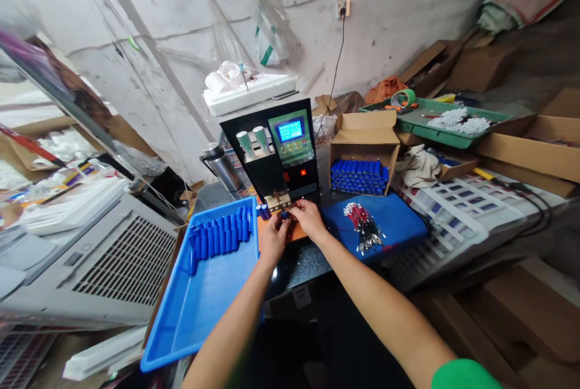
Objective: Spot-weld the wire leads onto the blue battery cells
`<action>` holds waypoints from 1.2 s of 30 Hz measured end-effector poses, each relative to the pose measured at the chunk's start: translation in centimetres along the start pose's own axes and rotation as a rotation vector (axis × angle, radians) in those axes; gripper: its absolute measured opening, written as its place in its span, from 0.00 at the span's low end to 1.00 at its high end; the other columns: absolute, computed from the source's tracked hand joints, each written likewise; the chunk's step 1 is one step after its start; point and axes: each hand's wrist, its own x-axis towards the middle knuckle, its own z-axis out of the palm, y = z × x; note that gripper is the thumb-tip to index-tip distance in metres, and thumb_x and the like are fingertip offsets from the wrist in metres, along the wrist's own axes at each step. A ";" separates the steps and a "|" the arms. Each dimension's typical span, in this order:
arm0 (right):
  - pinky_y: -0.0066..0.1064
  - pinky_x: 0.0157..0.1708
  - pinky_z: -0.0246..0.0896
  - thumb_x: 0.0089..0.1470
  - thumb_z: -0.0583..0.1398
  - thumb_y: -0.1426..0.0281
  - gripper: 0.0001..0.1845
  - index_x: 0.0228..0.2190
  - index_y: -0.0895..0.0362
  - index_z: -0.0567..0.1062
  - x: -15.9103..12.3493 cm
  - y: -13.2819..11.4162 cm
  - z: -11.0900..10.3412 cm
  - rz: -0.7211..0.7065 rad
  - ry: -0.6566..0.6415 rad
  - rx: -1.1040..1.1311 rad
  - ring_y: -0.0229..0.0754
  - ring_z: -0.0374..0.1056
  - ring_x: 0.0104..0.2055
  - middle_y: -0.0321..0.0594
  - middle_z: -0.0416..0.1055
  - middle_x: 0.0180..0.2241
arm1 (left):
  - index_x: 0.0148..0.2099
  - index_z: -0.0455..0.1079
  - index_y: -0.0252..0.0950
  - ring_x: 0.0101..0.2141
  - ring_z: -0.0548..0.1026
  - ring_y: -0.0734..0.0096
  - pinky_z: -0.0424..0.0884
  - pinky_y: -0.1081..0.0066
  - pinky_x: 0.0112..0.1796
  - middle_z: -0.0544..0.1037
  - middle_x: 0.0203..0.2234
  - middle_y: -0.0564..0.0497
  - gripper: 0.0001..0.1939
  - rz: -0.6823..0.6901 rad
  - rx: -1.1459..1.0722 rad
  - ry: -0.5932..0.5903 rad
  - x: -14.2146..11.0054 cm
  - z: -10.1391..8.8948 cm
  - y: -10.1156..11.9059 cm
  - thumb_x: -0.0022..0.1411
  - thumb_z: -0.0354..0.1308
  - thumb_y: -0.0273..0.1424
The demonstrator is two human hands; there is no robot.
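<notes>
My left hand (273, 237) is closed around a blue cylindrical battery cell (284, 215), mostly covered by the fingers, at the front of a black spot welder (296, 179). Close beside it, my right hand (308, 218) is pinched at the welder's brass-coloured electrode holder (278, 200); whatever its fingertips hold is too small to make out. A couple of blue cells (263, 212) stand just left of the electrodes. On the blue mat (399, 220) to the right lies a bunch of red and black wire leads (362, 223) with white connectors.
A blue tray (203, 310) at the left holds rows of blue cells. Behind the mat, an open cardboard box (362, 129) is packed with more cells. A steel flask (222, 165) stands left of the welder, and a green tray (453, 120) sits at the right back.
</notes>
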 end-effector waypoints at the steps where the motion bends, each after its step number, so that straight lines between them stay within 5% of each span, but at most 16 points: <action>1: 0.30 0.30 0.63 0.44 0.60 0.63 0.09 0.22 0.55 0.73 0.0 -0.1 0.0 -0.005 -0.004 -0.002 0.41 0.68 0.28 0.34 0.72 0.23 | 0.50 0.72 0.35 0.43 0.77 0.62 0.71 0.64 0.46 0.80 0.43 0.46 0.17 -0.006 -0.002 -0.002 0.0 0.0 -0.1 0.60 0.55 0.36; 13: 0.28 0.30 0.60 0.45 0.59 0.64 0.08 0.23 0.55 0.74 -0.4 -0.9 0.2 -0.045 0.010 -0.098 0.40 0.67 0.29 0.35 0.73 0.24 | 0.46 0.72 0.34 0.32 0.76 0.68 0.71 0.72 0.33 0.80 0.32 0.49 0.16 -0.066 -0.012 0.004 -0.1 0.1 -0.1 0.59 0.55 0.37; 36: 0.30 0.32 0.63 0.47 0.62 0.60 0.11 0.27 0.55 0.76 -0.4 -0.1 -0.6 -0.052 -0.081 -0.038 0.42 0.69 0.31 0.37 0.75 0.27 | 0.48 0.72 0.35 0.38 0.77 0.65 0.72 0.67 0.42 0.80 0.38 0.47 0.16 -0.044 0.042 0.005 0.1 0.0 -0.5 0.60 0.55 0.36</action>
